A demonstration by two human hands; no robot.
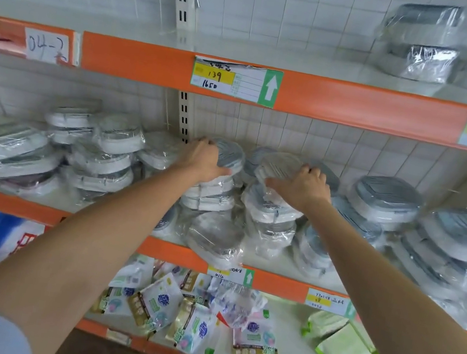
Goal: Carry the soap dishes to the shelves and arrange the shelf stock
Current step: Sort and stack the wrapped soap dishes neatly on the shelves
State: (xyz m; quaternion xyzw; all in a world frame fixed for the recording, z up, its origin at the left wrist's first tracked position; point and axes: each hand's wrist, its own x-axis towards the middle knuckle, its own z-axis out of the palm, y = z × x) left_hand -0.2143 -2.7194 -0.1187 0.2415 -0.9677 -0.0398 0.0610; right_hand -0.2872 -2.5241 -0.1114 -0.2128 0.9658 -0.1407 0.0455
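I have both hands on the middle shelf [115, 221], atop the centre stacks of wrapped soap dishes. My left hand [203, 158] curls over a grey-topped dish [231, 153] — thumb at its front edge, so that grip is holding it. My right hand [304, 185] clasps a pale dish [279, 162] lying just under its fingers. More dishes [388, 198] are stacked either side.

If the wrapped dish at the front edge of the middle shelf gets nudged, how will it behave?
The front dish overhangs the orange shelf lip, so a nudge could probably tip it off. Its loose plastic wrap looks slippery. The shell seems rigid and likely light.
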